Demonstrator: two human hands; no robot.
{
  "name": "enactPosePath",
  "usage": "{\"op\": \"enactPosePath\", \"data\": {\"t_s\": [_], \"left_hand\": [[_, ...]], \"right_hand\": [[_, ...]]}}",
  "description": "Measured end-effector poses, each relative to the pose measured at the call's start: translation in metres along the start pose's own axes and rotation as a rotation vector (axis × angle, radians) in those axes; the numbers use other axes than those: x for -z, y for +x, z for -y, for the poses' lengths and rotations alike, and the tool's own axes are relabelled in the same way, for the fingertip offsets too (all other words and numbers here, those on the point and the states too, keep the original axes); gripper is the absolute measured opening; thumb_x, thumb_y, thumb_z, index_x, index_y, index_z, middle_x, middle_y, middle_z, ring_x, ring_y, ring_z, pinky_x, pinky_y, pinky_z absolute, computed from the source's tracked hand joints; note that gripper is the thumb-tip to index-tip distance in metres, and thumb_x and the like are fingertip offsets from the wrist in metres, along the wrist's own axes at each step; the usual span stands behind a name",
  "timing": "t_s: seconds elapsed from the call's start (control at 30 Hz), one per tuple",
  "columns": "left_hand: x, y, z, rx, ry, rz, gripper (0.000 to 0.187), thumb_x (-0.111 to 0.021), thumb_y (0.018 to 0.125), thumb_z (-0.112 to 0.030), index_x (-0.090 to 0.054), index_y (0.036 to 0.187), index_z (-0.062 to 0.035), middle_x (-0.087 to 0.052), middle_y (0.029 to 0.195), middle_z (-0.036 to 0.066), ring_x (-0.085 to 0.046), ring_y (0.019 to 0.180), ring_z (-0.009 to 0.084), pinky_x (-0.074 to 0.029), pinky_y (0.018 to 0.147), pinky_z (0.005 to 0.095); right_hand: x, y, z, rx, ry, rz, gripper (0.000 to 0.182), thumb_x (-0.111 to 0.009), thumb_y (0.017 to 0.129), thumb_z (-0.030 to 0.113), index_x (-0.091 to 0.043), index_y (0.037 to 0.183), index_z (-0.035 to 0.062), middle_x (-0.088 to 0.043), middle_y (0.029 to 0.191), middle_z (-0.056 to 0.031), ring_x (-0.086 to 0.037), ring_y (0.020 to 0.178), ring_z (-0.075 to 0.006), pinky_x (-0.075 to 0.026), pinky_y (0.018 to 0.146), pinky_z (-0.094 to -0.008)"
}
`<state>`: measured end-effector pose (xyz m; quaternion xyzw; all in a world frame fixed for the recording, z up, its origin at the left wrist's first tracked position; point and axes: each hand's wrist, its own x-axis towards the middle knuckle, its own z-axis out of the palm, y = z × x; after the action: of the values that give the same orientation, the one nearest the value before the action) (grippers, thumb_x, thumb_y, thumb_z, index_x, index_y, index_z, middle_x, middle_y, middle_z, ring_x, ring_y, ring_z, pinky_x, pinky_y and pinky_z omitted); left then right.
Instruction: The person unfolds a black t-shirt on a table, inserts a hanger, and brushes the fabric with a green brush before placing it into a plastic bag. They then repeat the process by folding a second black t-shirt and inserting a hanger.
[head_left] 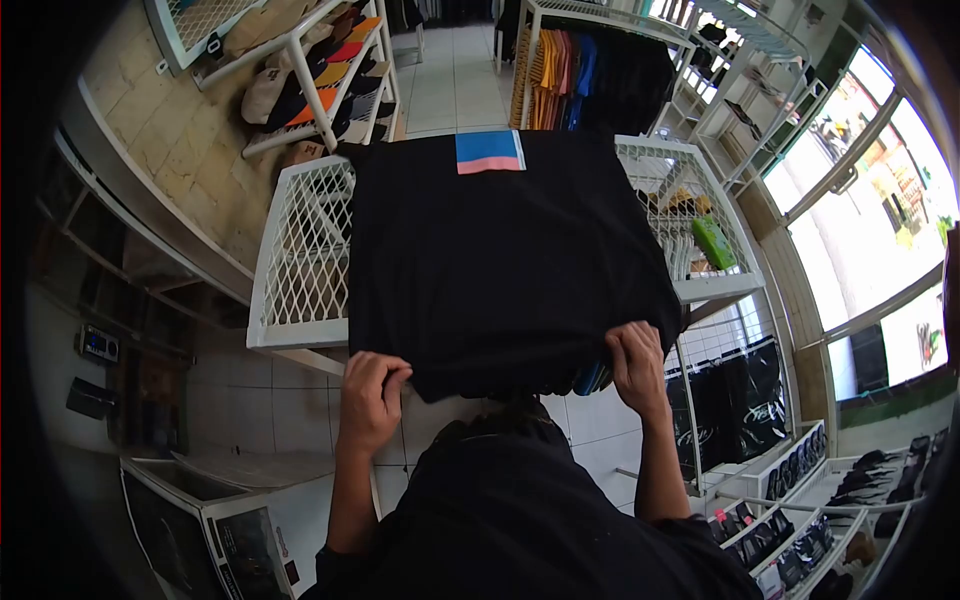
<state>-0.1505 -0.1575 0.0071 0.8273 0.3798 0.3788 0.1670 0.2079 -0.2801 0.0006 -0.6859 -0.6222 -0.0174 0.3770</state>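
A black shirt (490,250) lies spread over the white mesh table (262,290), with its near edge hanging over the table's front. A flat rectangle in blue and pink with a white edge (490,152) shows at the shirt's far end. My left hand (372,398) is closed on the near left corner of the shirt, fingers pinched around the cloth. At the near right corner, my right hand (637,365) also grips the cloth with bent fingers. Some blue fabric (592,378) shows under the shirt, beside my right hand.
A green packet (712,243) lies on the table's right side. Shelves of caps (340,75) stand at the back left, and a rack of hanging shirts (562,65) beyond the table. Display shelves (800,540) fill the lower right; a white cabinet (230,500) stands lower left.
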Motion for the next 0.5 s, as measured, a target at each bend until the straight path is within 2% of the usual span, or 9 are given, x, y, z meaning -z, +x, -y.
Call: {"op": "enactPosePath", "data": {"t_s": [0.03, 0.1, 0.17, 0.23, 0.3, 0.33, 0.37, 0.43, 0.5], "left_hand": [[0.006, -0.007, -0.004, 0.033, -0.022, 0.062, 0.006, -0.069, 0.092, -0.005, -0.064, 0.089, -0.0027, -0.067, 0.083, 0.011, -0.063, 0.078, 0.0307, -0.049, 0.088, 0.0436], [0.019, -0.015, -0.012, 0.086, -0.016, 0.093, 0.005, -0.070, 0.092, -0.004, -0.066, 0.089, -0.0026, -0.068, 0.083, 0.010, -0.064, 0.078, 0.0293, -0.049, 0.088, 0.0434], [0.033, -0.020, -0.017, 0.186, -0.002, 0.252, 0.003, -0.071, 0.091, -0.005, -0.068, 0.090, -0.0036, -0.070, 0.082, 0.009, -0.065, 0.079, 0.0281, -0.048, 0.088, 0.0428], [0.040, -0.016, -0.017, 0.217, 0.010, 0.330, 0.007, -0.074, 0.091, -0.009, -0.070, 0.091, -0.0044, -0.071, 0.081, 0.008, -0.066, 0.079, 0.0254, -0.049, 0.085, 0.0424], [0.037, -0.003, -0.017, 0.275, -0.145, 0.313, 0.008, -0.077, 0.088, -0.006, -0.070, 0.089, -0.0019, -0.070, 0.083, 0.010, -0.067, 0.077, 0.0217, -0.052, 0.073, 0.0378], [0.025, 0.006, -0.019, 0.242, -0.181, 0.168, 0.016, -0.079, 0.090, -0.018, -0.070, 0.089, -0.0050, -0.072, 0.080, 0.007, -0.067, 0.075, 0.0222, -0.050, 0.068, 0.0388], [0.013, 0.019, -0.021, 0.239, -0.181, 0.164, 0.016, -0.079, 0.090, -0.018, -0.070, 0.089, -0.0050, -0.072, 0.080, 0.007, -0.067, 0.075, 0.0222, -0.050, 0.068, 0.0388], [-0.010, 0.046, -0.022, 0.109, -0.076, -0.025, 0.019, -0.080, 0.090, -0.022, -0.070, 0.090, -0.0050, -0.070, 0.078, 0.007, -0.066, 0.074, 0.0226, -0.051, 0.066, 0.0383], [-0.036, 0.066, -0.009, 0.087, 0.031, -0.051, 0.022, -0.080, 0.090, -0.024, -0.070, 0.092, -0.0047, -0.068, 0.080, 0.007, -0.065, 0.075, 0.0233, -0.051, 0.068, 0.0386]], "right_hand": [[0.004, -0.005, 0.004, -0.067, 0.015, 0.104, 0.007, -0.064, 0.096, 0.008, -0.065, 0.091, 0.0032, -0.066, 0.086, -0.0096, -0.061, 0.087, -0.0296, -0.044, 0.083, -0.0415], [0.009, -0.010, 0.015, -0.083, 0.013, 0.139, 0.011, -0.064, 0.097, 0.011, -0.066, 0.090, 0.0031, -0.065, 0.083, -0.0095, -0.060, 0.083, -0.0293, -0.043, 0.080, -0.0412], [0.016, -0.011, 0.025, -0.173, 0.045, 0.358, 0.014, -0.065, 0.097, 0.015, -0.069, 0.091, 0.0036, -0.066, 0.082, -0.0096, -0.061, 0.081, -0.0294, -0.044, 0.081, -0.0407], [0.014, -0.006, 0.026, -0.191, 0.071, 0.377, 0.017, -0.069, 0.096, 0.020, -0.071, 0.092, 0.0041, -0.066, 0.081, -0.0092, -0.061, 0.080, -0.0294, -0.045, 0.082, -0.0400], [0.011, 0.013, 0.033, -0.187, 0.104, 0.337, 0.019, -0.071, 0.095, 0.023, -0.071, 0.093, 0.0044, -0.067, 0.081, -0.0093, -0.062, 0.081, -0.0288, -0.046, 0.084, -0.0397], [0.007, 0.026, 0.036, -0.154, 0.069, 0.268, 0.021, -0.073, 0.094, 0.025, -0.071, 0.093, 0.0045, -0.067, 0.083, -0.0100, -0.063, 0.083, -0.0298, -0.048, 0.082, -0.0409], [0.001, 0.040, 0.037, -0.150, 0.069, 0.265, 0.021, -0.073, 0.094, 0.025, -0.071, 0.093, 0.0045, -0.067, 0.083, -0.0100, -0.063, 0.083, -0.0298, -0.048, 0.082, -0.0409], [-0.015, 0.064, 0.032, -0.014, 0.016, 0.083, 0.021, -0.072, 0.094, 0.024, -0.069, 0.091, 0.0038, -0.067, 0.085, -0.0120, -0.064, 0.084, -0.0315, -0.050, 0.079, -0.0431], [-0.031, 0.086, 0.025, 0.004, -0.043, 0.079, 0.021, -0.073, 0.093, 0.024, -0.068, 0.090, 0.0036, -0.066, 0.084, -0.0127, -0.063, 0.083, -0.0327, -0.050, 0.078, -0.0439]]}}
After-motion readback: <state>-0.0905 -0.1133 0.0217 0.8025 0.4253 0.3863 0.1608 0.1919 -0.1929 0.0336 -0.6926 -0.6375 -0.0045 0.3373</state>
